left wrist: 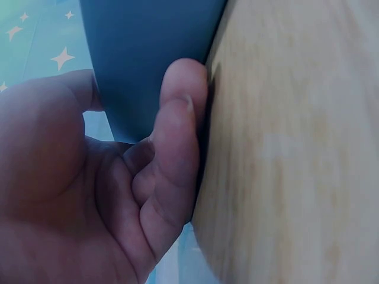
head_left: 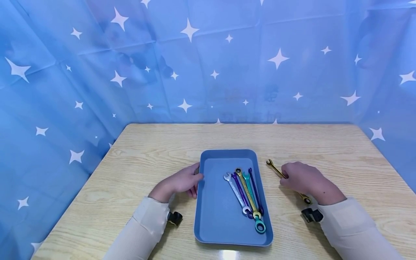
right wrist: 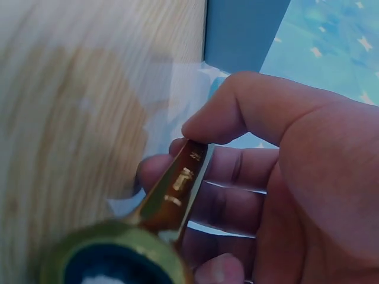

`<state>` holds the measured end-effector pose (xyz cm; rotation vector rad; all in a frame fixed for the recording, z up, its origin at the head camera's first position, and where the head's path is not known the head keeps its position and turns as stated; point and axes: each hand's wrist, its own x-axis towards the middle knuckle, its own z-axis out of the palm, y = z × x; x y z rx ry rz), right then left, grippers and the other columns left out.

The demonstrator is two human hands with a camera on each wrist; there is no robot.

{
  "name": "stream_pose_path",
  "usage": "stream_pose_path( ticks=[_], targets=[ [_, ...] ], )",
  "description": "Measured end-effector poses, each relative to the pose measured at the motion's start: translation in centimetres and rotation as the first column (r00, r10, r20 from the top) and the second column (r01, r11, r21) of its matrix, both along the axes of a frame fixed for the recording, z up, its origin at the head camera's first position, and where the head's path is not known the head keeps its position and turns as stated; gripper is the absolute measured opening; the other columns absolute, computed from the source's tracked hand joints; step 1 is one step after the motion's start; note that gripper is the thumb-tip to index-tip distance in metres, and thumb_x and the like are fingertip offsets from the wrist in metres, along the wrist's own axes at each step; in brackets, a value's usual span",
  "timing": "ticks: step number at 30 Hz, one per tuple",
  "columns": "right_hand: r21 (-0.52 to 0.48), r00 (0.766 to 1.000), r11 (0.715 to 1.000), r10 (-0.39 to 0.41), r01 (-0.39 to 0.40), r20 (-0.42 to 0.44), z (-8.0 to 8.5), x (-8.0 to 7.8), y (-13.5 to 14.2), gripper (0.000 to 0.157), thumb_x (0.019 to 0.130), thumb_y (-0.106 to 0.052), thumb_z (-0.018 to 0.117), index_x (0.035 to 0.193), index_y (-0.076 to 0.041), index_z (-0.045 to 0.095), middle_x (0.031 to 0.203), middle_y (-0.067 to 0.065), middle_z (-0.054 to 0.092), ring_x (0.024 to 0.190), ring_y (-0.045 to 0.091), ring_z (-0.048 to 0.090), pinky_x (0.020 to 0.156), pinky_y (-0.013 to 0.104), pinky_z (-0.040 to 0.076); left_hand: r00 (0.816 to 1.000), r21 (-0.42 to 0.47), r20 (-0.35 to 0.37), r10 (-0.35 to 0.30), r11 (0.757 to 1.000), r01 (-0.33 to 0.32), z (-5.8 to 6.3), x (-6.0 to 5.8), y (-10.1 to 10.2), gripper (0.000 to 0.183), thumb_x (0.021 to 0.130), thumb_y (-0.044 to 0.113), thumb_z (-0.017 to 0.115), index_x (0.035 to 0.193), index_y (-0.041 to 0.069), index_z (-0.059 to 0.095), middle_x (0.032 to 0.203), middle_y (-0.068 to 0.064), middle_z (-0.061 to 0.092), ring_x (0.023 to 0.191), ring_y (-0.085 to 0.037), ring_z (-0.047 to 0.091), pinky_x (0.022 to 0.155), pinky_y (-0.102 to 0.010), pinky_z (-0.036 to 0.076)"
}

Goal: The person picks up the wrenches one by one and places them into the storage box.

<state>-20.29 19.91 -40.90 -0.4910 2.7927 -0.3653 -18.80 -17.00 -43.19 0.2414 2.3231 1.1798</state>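
My right hand (head_left: pixel 300 177) pinches a gold combination wrench (head_left: pixel 274 168) by the middle of its shank, to the right of the tray. In the right wrist view the ring end of this wrench (right wrist: pixel 177 189) points toward the camera, with thumb and fingertips on the shank. The left hand (head_left: pixel 185 181) grips the left side wall of a blue-grey tray (head_left: pixel 212 231), thumb over the rim and fingers along the outside. Inside the tray's right half lie several wrenches: a silver one (head_left: pixel 234 190), a gold one (head_left: pixel 246 187), a teal one (head_left: pixel 259 225) and purple ones (head_left: pixel 256 189).
The tray stands on a light wood-grain table (head_left: pixel 156 144). Behind and beside the table hangs a blue cloth (head_left: pixel 243 83) with white stars. Small black devices (head_left: pixel 312 215) sit at both wrists, below white sleeves (head_left: pixel 354 224).
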Motion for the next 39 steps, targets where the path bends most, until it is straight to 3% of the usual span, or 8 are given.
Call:
stream_pose_path(
  ticks=[9,16,28,39],
  targets=[
    [-0.091,0.999,0.995,0.042,-0.042,0.006,0.2,-0.1,-0.4,0.022,0.085,-0.017,0.054,0.066,-0.012,0.045,0.055,-0.003,0.029,0.045,0.011,0.026,0.043,0.025,0.021,1.000,-0.007,0.009,0.011,1.000,-0.011,-0.1,0.0,0.0,0.059,0.096,0.029,0.037,0.149,0.017,0.012,0.063,-0.014,0.063,0.054,-0.027,0.064,0.053,-0.039,0.055],
    [-0.143,0.997,0.987,0.073,-0.070,0.018,0.1,-0.1,-0.8,0.021,0.087,-0.018,0.057,0.069,-0.012,0.048,0.055,-0.003,0.034,0.045,0.010,0.031,0.042,0.023,0.026,1.000,-0.008,0.003,0.005,1.000,-0.004,-0.1,0.0,0.0,0.057,0.097,0.029,0.036,0.148,0.017,0.015,0.063,-0.014,0.063,0.054,-0.027,0.064,0.052,-0.039,0.055],
    [-0.242,0.992,0.964,0.122,-0.109,0.037,0.2,-0.1,-1.1,0.019,0.087,-0.013,0.053,0.070,-0.011,0.046,0.053,-0.007,0.027,0.044,0.007,0.024,0.044,0.022,0.025,1.000,-0.005,-0.001,0.006,1.000,-0.006,-0.2,0.0,0.1,0.056,0.096,0.028,0.038,0.147,0.017,0.017,0.062,-0.014,0.063,0.053,-0.026,0.064,0.051,-0.038,0.054],
    [-0.291,0.997,0.955,0.069,-0.054,0.040,0.3,-0.3,-1.4,0.014,0.087,-0.014,0.050,0.073,-0.010,0.048,0.057,-0.005,0.033,0.046,0.008,0.027,0.043,0.023,0.028,1.000,-0.004,0.004,0.012,1.000,-0.012,-0.1,0.1,0.2,0.058,0.097,0.028,0.038,0.148,0.019,0.014,0.062,-0.015,0.063,0.052,-0.026,0.064,0.051,-0.038,0.054]
  ],
)
